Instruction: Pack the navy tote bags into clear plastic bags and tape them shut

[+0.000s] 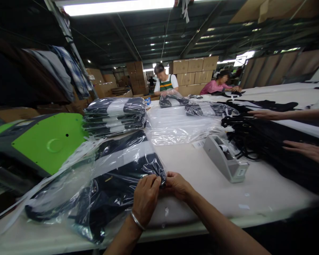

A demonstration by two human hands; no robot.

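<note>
A dark folded garment lies flat on the table inside a clear plastic bag [122, 166], with a white band across its middle. At the bag's right corner my left hand [146, 193], a silver bangle on its wrist, is closed on the plastic. My right hand [177, 185] pinches the same corner from the right, its fingertips against those of the left. What lies between the fingertips is hidden. A grey tape dispenser [223, 157] stands to the right of my hands.
Bagged garments [115, 117] are piled behind, beside flat clear bags [180, 124]. A green machine [50, 141] stands left. At right, another person's hands [305, 150] rest over dark garments [271, 141]. Two co-workers [166, 83] are at the table's far side, before stacked cartons [194, 72].
</note>
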